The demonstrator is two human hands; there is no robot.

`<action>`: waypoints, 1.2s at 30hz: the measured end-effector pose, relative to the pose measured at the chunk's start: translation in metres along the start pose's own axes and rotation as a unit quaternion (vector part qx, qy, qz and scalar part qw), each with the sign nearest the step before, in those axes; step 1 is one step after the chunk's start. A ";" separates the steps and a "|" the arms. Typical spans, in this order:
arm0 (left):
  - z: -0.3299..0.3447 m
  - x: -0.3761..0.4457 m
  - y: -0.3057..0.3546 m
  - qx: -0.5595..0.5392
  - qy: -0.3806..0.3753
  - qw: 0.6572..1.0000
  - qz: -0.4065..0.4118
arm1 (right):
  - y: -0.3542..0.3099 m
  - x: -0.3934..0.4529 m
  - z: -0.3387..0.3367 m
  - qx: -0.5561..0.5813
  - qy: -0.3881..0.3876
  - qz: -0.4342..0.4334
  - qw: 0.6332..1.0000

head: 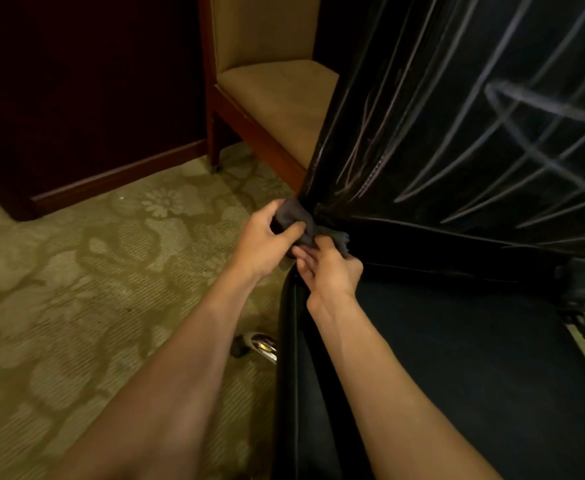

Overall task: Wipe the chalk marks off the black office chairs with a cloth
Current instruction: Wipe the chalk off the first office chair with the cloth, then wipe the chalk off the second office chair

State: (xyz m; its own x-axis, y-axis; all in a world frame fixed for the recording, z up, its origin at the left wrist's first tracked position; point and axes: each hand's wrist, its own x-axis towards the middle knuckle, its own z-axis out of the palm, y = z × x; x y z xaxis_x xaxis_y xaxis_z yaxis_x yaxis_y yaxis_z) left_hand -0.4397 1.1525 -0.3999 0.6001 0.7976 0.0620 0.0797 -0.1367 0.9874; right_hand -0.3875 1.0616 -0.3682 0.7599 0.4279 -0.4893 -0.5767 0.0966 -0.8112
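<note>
- The black leather office chair (457, 150) is seen with its backrest covered in white chalk marks (513, 109); long overlapping strokes are judged best.
- The small dark grey cloth (296, 220) is held bunched at the backrest's lower left corner.
- It is pinched by the left hand (267, 240) and the right hand (329, 268); refolding to a flat pad would be advised before wiping.
</note>
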 end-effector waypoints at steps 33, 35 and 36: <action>-0.108 -0.249 0.025 0.385 0.170 0.872 0.250 | 0.072 -0.185 -0.093 -0.184 -0.189 -0.080 0.961; -0.111 -0.256 0.034 0.355 0.160 0.886 0.254 | 0.077 -0.195 -0.094 -0.161 -0.172 -0.129 0.963; -0.112 -0.259 0.037 0.341 0.159 0.892 0.249 | 0.082 -0.199 -0.095 -0.156 -0.161 -0.164 0.961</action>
State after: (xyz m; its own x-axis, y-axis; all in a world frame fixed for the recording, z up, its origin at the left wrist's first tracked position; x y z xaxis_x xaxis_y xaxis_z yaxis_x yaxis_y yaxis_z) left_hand -0.6814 1.0068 -0.3627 0.4483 0.6493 0.6144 0.3969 -0.7604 0.5140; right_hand -0.5571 0.8992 -0.3675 0.7249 0.6805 -0.1070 -0.1653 0.0209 -0.9860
